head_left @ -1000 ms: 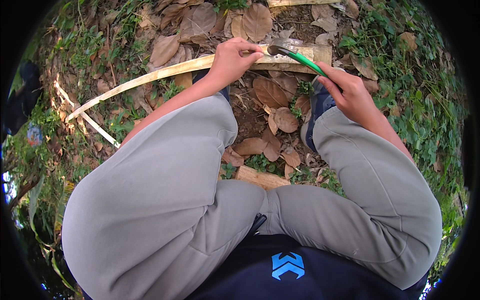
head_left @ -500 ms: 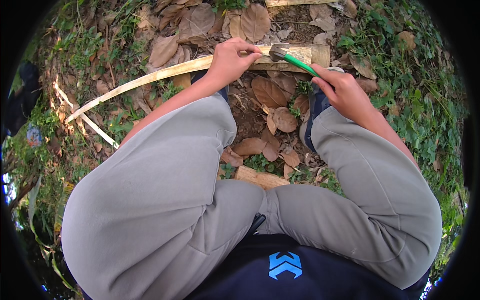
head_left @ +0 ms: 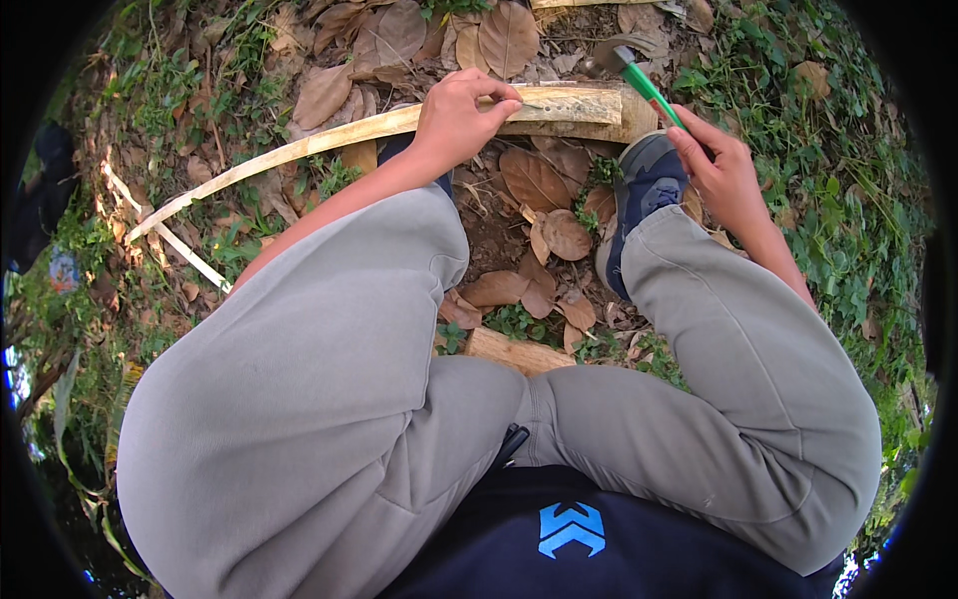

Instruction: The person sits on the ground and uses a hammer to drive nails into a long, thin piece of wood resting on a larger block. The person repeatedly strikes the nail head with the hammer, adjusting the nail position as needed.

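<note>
A long pale wooden strip (head_left: 329, 143) lies across the ground in front of me, its right end resting on a thicker piece of wood (head_left: 639, 115). Over that end, my left hand (head_left: 457, 125) pinches a thin nail (head_left: 534, 106) between thumb and fingertips; its tip is too small to make out. Several dark spots mark the strip's surface just right of the nail. My right hand (head_left: 720, 165) grips the green handle of a claw hammer (head_left: 651, 95). The metal head is raised, apart from the wood, up and to the right of the nail.
My shoe (head_left: 649, 185) stands close below the strip's right end. Dry brown leaves (head_left: 534, 180) cover the soil between my legs, with a short wood block (head_left: 514, 349) nearer me. A thin pale stick (head_left: 195, 260) meets the strip's far left end. Green plants (head_left: 818, 180) grow at the right.
My right hand has lifted the hammer up and to the right, away from the nail. My left hand keeps its pinch in nearly the same place.
</note>
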`<act>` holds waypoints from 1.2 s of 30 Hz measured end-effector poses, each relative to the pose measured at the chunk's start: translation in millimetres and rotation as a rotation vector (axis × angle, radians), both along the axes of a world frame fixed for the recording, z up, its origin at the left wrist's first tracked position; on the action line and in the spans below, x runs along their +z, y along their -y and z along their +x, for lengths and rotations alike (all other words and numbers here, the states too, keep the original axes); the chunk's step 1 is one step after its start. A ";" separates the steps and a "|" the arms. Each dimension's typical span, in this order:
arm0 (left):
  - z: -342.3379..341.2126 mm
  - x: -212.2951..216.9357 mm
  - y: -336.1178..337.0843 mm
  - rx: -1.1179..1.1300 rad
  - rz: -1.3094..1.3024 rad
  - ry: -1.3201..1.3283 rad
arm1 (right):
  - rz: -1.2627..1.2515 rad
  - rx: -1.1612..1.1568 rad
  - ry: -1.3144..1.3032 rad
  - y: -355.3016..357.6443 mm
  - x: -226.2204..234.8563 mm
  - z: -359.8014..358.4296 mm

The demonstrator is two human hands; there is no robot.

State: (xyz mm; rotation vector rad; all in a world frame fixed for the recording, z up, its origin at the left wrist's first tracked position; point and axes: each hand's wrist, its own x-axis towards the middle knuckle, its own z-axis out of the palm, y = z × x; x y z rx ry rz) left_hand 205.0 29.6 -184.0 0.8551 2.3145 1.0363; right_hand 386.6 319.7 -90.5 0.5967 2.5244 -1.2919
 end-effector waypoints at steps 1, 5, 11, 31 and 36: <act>0.0 -0.6 -0.6 -0.004 0.000 -0.006 | -0.039 -0.102 0.057 -2.5 1.3 0.3; 0.4 -3.0 -2.3 -0.026 0.023 -0.060 | -0.154 -0.201 0.053 -6.5 1.2 2.4; 0.0 -2.1 -3.9 -0.006 0.035 -0.052 | -0.092 0.007 0.076 1.5 1.9 1.1; -8.5 1.3 -11.3 -0.108 -0.004 -0.054 | -0.255 -0.041 0.100 17.8 -12.3 10.1; -6.9 2.8 -9.2 -0.108 -0.018 -0.037 | -0.226 -0.007 0.136 16.4 -9.4 8.3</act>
